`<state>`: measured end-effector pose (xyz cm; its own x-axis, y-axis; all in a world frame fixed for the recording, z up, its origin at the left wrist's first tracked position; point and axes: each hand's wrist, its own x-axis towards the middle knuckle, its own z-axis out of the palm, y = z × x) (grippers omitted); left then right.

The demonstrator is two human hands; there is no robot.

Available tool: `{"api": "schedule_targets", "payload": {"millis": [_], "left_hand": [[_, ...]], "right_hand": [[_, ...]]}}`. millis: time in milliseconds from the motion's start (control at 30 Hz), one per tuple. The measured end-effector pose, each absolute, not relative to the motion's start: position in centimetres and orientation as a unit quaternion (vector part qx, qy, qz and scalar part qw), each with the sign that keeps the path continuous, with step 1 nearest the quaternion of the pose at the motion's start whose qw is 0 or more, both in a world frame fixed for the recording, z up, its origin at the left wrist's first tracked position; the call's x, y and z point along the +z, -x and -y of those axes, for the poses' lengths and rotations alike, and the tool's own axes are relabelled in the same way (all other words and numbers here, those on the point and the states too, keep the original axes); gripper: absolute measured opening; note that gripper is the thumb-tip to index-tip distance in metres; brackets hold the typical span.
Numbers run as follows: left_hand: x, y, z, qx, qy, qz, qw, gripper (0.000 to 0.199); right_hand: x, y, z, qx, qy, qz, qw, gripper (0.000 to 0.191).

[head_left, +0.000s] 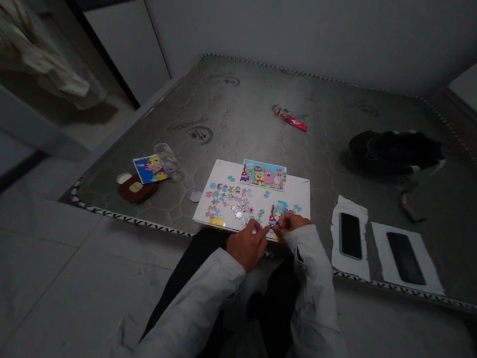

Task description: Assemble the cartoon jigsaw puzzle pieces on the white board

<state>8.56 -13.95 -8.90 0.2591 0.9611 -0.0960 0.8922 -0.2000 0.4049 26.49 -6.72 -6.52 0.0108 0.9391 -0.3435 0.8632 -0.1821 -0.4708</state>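
A white board (pixel 257 198) lies at the mattress edge, with loose puzzle pieces (pixel 228 198) scattered over its left and middle. Along its far edge rests a colourful cartoon picture card (pixel 263 175). A small joined section of puzzle (pixel 278 208) lies on the right part of the board. My left hand (pixel 249 244) is at the board's near edge, its index finger touching the section's lower left corner. My right hand (pixel 292 224) has its fingers pinched together at the section's lower right; whatever they hold is too small to make out.
Left of the board are a brown case (pixel 137 190), a cartoon card (pixel 150 169), a clear plastic item (pixel 168 160) and a round lid (pixel 195 195). Two phones (pixel 350 235) (pixel 405 257) lie on white sheets at right. Farther back are a red wrapper (pixel 290 118) and a dark bag (pixel 397 152).
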Motion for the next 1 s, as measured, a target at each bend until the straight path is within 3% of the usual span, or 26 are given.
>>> {"api": "schedule_targets", "payload": {"millis": [467, 633, 1000], "left_hand": [[-9.0, -8.5, 14.0, 0.090, -0.772, -0.596, 0.202, 0.046], [-8.5, -8.6, 13.9, 0.079, -0.773, -0.596, 0.202, 0.046], [-8.5, -8.6, 14.0, 0.090, -0.772, -0.598, 0.197, 0.048]], "right_hand": [[-7.4, -26.1, 7.0, 0.258, 0.721, 0.635, 0.104, 0.035], [-8.2, -26.2, 7.1, 0.256, 0.722, 0.627, 0.139, 0.031], [-7.9, -26.2, 6.7, 0.261, 0.727, 0.624, 0.120, 0.016]]}}
